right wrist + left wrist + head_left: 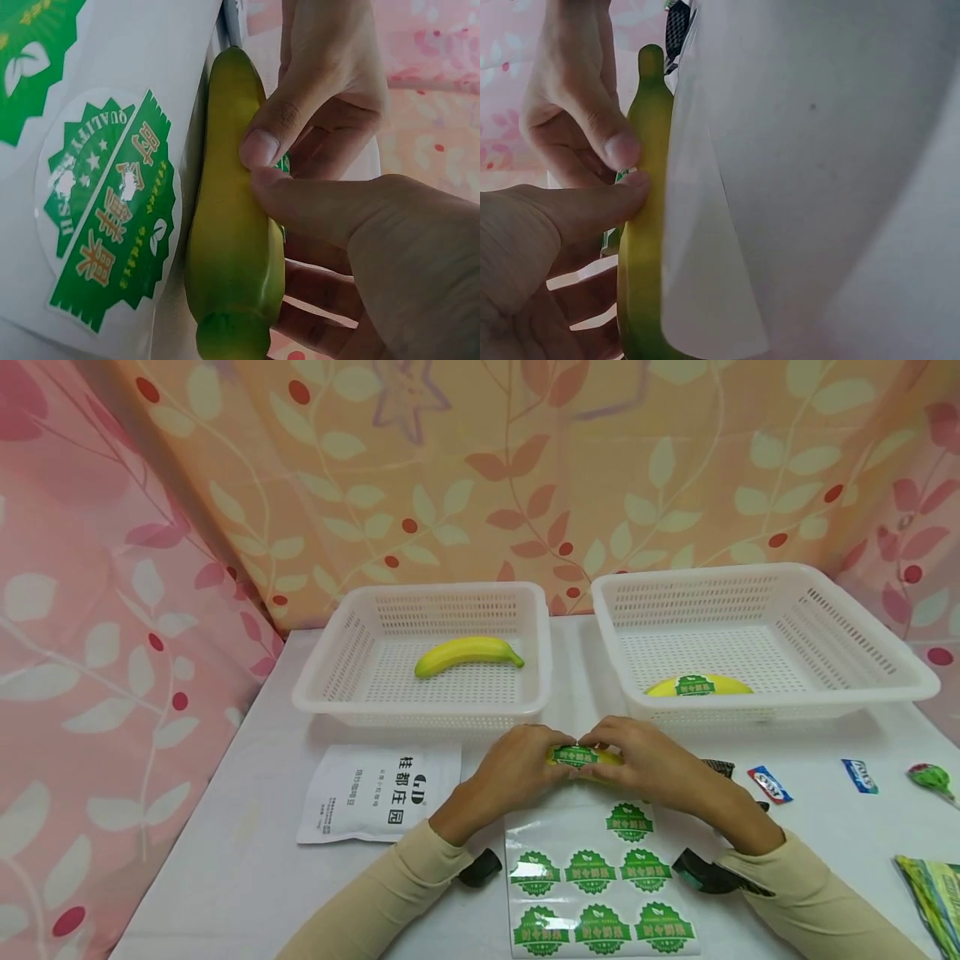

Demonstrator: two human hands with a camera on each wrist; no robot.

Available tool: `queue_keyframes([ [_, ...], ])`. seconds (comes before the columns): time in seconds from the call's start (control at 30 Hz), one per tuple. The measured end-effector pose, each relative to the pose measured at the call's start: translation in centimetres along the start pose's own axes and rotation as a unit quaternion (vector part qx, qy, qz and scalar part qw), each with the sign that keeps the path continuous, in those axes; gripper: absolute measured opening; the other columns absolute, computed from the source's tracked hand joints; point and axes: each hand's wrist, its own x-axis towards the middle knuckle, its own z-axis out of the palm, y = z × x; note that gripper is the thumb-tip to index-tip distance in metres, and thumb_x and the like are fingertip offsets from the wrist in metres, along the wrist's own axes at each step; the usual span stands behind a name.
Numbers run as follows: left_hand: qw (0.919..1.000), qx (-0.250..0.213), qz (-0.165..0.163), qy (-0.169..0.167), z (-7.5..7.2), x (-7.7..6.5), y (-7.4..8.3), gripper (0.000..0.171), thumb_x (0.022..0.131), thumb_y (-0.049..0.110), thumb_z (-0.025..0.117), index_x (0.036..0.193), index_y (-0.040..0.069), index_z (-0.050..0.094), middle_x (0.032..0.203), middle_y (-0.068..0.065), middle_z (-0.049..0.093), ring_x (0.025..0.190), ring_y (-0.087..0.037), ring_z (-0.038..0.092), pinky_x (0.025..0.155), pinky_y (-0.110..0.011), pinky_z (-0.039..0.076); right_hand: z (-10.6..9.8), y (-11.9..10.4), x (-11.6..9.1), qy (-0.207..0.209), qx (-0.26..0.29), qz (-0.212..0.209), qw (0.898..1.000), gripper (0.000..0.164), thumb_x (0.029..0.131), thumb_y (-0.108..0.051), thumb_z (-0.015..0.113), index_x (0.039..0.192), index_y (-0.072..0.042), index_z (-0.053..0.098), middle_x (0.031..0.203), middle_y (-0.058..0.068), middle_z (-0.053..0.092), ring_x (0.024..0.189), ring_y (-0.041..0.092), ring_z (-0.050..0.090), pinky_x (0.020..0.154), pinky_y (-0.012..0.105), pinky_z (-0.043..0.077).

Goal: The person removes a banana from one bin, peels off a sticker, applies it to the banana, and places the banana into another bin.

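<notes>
Both hands hold one yellow-green banana in front of the two baskets. My left hand has its thumb on the near side of the fruit and the other fingers behind it. From the other side my right hand grips it the same way, the two thumb tips meeting in the right wrist view. A green label sticker lies on the banana between the hands. Just below, a white sheet carries several round green stickers. The sticker is mostly hidden by fingers in both wrist views.
A white basket at back left contains a plain banana. In the right basket lies a banana with a green label. A white pouch lies left; small wrapped candies and a green-yellow packet lie right.
</notes>
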Motion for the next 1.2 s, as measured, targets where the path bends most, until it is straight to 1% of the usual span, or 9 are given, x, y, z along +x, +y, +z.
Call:
queue_keyframes([
  [0.17, 1.0000, 0.000, -0.001, -0.001, -0.1, 0.1, 0.1, 0.036, 0.093, 0.028, 0.085, 0.125, 0.013, 0.079, 0.116, 0.001, 0.078, 0.101, -0.009, 0.067, 0.084, -0.024, 0.052, 0.0, -0.4, 0.0, -0.010, -0.014, 0.010, 1.000, 0.036, 0.091, -0.030, 0.085, 0.119, -0.008, 0.079, 0.111, 0.000, 0.075, 0.099, 0.015, 0.067, 0.086, 0.042, 0.058],
  [0.33, 0.9999, 0.010, -0.001, 0.006, -0.2, 0.1, 0.2, 0.035, 0.090, 0.028, 0.087, 0.121, 0.013, 0.080, 0.113, 0.001, 0.078, 0.100, -0.011, 0.068, 0.083, -0.025, 0.053, -0.2, -0.7, -0.2, -0.020, -0.023, 0.010, 0.999, 0.036, 0.090, -0.022, 0.086, 0.122, -0.007, 0.078, 0.112, 0.002, 0.075, 0.098, 0.015, 0.067, 0.085, 0.041, 0.058],
  [0.43, 0.9999, 0.010, 0.001, 0.000, -0.3, 0.0, 0.1, 0.042, 0.092, 0.034, 0.085, 0.126, 0.012, 0.077, 0.117, 0.001, 0.077, 0.103, -0.011, 0.068, 0.086, -0.026, 0.055, -0.9, -1.1, -0.4, -0.038, -0.039, 0.022, 0.998, 0.038, 0.090, -0.018, 0.084, 0.124, -0.005, 0.076, 0.111, 0.002, 0.073, 0.094, 0.014, 0.063, 0.084, 0.039, 0.057],
  [0.53, 0.9994, -0.034, 0.001, -0.006, -0.5, -0.1, 0.0, 0.051, 0.099, 0.046, 0.075, 0.135, 0.009, 0.072, 0.125, -0.002, 0.075, 0.109, -0.013, 0.069, 0.092, -0.029, 0.056, -2.3, -1.7, -0.9, -0.055, -0.051, 0.037, 0.997, 0.037, 0.090, -0.016, 0.084, 0.124, -0.004, 0.075, 0.114, 0.003, 0.071, 0.095, 0.015, 0.063, 0.085, 0.040, 0.057],
  [0.63, 0.9954, -0.095, 0.004, -0.010, -0.9, -0.2, 0.0, 0.059, 0.108, 0.055, 0.055, 0.143, 0.009, 0.067, 0.136, -0.002, 0.071, 0.120, -0.015, 0.067, 0.102, -0.033, 0.055, -4.4, -2.1, -1.7, -0.069, -0.055, 0.061, 0.994, 0.039, 0.088, -0.018, 0.086, 0.124, -0.006, 0.075, 0.118, 0.003, 0.072, 0.101, 0.018, 0.064, 0.089, 0.045, 0.057],
  [0.8, 0.9877, -0.156, 0.013, -0.005, -0.9, -0.4, 0.3, 0.059, 0.115, 0.050, 0.035, 0.148, 0.009, 0.062, 0.144, -0.002, 0.067, 0.133, -0.017, 0.061, 0.112, -0.037, 0.049, -8.2, -1.3, -3.5, -0.062, -0.064, 0.102, 0.991, 0.045, 0.084, -0.025, 0.092, 0.124, -0.012, 0.076, 0.114, -0.002, 0.073, 0.100, 0.017, 0.063, 0.084, 0.037, 0.054],
  [0.9, 0.9869, -0.161, 0.014, 0.006, -0.7, -0.3, 0.6, 0.057, 0.115, 0.048, 0.038, 0.148, 0.009, 0.062, 0.141, -0.003, 0.068, 0.127, -0.018, 0.063, 0.108, -0.035, 0.052, -10.5, -0.3, -4.9, -0.044, -0.059, 0.133, 0.988, 0.050, 0.083, -0.029, 0.092, 0.127, -0.014, 0.075, 0.113, 0.000, 0.073, 0.093, 0.017, 0.062, 0.071, 0.029, 0.051],
  [1.03, 0.9866, -0.161, 0.025, 0.007, -0.5, -0.1, 0.9, 0.052, 0.113, 0.044, 0.049, 0.150, 0.009, 0.059, 0.141, -0.006, 0.066, 0.123, -0.019, 0.065, 0.100, -0.029, 0.055, -12.9, 0.6, -6.5, -0.032, -0.052, 0.191, 0.980, 0.058, 0.085, -0.034, 0.090, 0.134, -0.012, 0.069, 0.124, 0.016, 0.070, 0.083, 0.020, 0.067, 0.055, 0.028, 0.048],
  [1.2, 0.9862, -0.158, 0.047, 0.014, -0.3, 0.9, 2.0, 0.058, 0.107, 0.041, 0.063, 0.156, 0.012, 0.051, 0.153, -0.008, 0.053, 0.133, -0.023, 0.060, 0.103, -0.029, 0.054, -14.5, 1.3, -7.6, -0.016, -0.060, 0.225, 0.972, 0.063, 0.087, -0.038, 0.088, 0.138, -0.008, 0.066, 0.131, 0.026, 0.065, 0.084, 0.025, 0.071, 0.052, 0.029, 0.048],
])
